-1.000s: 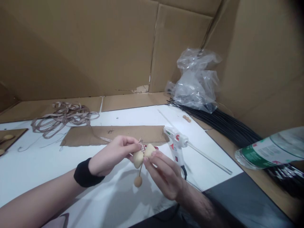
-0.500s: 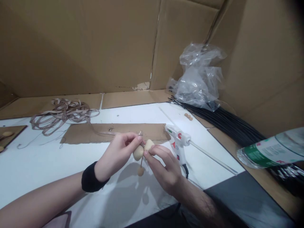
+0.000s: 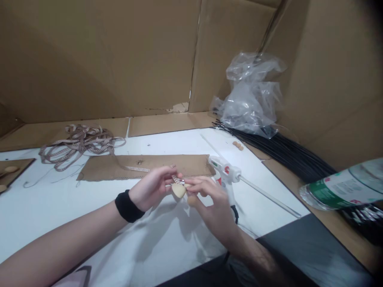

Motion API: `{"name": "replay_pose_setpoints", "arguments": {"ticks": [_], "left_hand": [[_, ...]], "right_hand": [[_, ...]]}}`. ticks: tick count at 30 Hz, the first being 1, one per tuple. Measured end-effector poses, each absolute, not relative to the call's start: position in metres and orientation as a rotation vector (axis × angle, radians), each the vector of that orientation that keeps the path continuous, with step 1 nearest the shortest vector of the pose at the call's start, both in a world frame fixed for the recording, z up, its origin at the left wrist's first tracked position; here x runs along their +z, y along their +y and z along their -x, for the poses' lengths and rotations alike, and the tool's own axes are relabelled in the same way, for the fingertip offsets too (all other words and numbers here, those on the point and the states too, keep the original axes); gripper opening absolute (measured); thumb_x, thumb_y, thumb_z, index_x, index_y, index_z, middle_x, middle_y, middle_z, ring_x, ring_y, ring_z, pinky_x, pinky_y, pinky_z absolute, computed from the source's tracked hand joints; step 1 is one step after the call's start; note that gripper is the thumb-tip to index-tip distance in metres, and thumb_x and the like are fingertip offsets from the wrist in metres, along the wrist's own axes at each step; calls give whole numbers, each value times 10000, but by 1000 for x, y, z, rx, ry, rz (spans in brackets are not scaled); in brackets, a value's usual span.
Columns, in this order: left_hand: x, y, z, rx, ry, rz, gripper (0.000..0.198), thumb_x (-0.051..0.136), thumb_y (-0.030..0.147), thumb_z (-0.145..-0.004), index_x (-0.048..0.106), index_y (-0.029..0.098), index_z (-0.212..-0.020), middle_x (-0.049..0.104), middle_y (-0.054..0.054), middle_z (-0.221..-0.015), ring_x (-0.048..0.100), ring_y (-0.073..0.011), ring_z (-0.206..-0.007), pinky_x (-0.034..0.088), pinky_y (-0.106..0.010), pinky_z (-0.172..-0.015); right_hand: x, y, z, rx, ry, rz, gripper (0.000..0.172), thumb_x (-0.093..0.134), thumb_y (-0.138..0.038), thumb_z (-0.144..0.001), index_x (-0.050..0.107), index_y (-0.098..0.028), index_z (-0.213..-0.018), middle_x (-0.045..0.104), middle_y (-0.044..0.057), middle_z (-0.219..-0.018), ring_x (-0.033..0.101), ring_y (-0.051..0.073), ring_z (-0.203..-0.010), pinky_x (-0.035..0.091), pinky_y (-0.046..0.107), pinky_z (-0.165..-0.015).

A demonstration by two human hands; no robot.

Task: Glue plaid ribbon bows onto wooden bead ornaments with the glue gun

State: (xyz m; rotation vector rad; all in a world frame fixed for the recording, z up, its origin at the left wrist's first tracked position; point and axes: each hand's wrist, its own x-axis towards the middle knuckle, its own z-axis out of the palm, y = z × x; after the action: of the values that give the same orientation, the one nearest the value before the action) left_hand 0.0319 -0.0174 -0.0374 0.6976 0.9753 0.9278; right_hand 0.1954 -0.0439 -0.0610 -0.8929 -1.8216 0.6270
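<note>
My left hand (image 3: pixel 153 186), with a black band round the wrist, has its fingers closed on a brown-and-white checked ribbon (image 3: pixel 176 179). The ribbon runs down to a cream rounded piece (image 3: pixel 178 191), maybe wood, that hangs between my hands. My right hand (image 3: pixel 213 203) meets it from the other side, its fingertips pinched on a second cream piece, mostly hidden. A small tan ball (image 3: pixel 191 201) shows by my right thumb. Just behind my right hand lies a white glue gun (image 3: pixel 225 171) with a long glue stick in its back.
A cardboard strip (image 3: pixel 101 167) lies beyond my hands. Tangled checked ribbon (image 3: pixel 80 145) is at the back left, near a brown board (image 3: pixel 20 165) with wooden pieces. Back right are small tan discs (image 3: pixel 237 146), black rods (image 3: pixel 269 153), a plastic bag (image 3: pixel 248 99) and a bottle (image 3: pixel 344 185).
The cream pieces have been turned and shifted slightly right. The tan ball, which hung below on a cord, is now up beside my right thumb. My left hand has moved slightly right.
</note>
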Motion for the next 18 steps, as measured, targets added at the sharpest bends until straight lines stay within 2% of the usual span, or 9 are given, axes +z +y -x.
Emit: {"name": "replay_pose_setpoints", "arguments": {"ticks": [3,8,10,12,18], "left_hand": [[-38,-14,-31,982,943,-662,83,523,179,-755,556,128,-699,584,-37,-726,514,-93,-570,442,-223,-560],[-36,-14,-31,1144,963,-746,98,595,230,-742,577,134,-733,611,-26,-771,540,-88,-634,445,-206,-635],[-37,-14,-30,1212,1028,-796,121,629,241,-720,596,132,-762,618,-21,-762,549,-91,-639,439,-208,-633],[-38,-15,-29,1265,1106,-824,150,653,253,-697,608,128,-765,607,-5,-702,538,-84,-579,422,-202,-563],[-42,-25,-22,1249,1205,-796,187,662,280,-682,559,128,-646,576,13,-580,481,-69,-455,373,-187,-430]], "right_hand": [[-58,-42,-197,1007,-1582,1010,20,583,-193,-762,584,-174,-755,678,61,-854,625,195,-847,501,349,-738],[-59,-35,-196,1558,-1069,1050,180,606,-318,-741,530,-156,-759,640,12,-696,643,168,-690,527,277,-575],[-61,-32,-197,1615,-984,1008,185,609,-316,-739,527,-154,-775,628,0,-674,636,156,-686,525,261,-574],[-62,-29,-198,1604,-923,986,191,615,-318,-732,534,-154,-782,620,-1,-697,629,156,-709,527,263,-586],[-63,-24,-201,1517,-837,998,195,635,-321,-710,535,-157,-745,604,-1,-753,609,149,-722,534,276,-613]]}}
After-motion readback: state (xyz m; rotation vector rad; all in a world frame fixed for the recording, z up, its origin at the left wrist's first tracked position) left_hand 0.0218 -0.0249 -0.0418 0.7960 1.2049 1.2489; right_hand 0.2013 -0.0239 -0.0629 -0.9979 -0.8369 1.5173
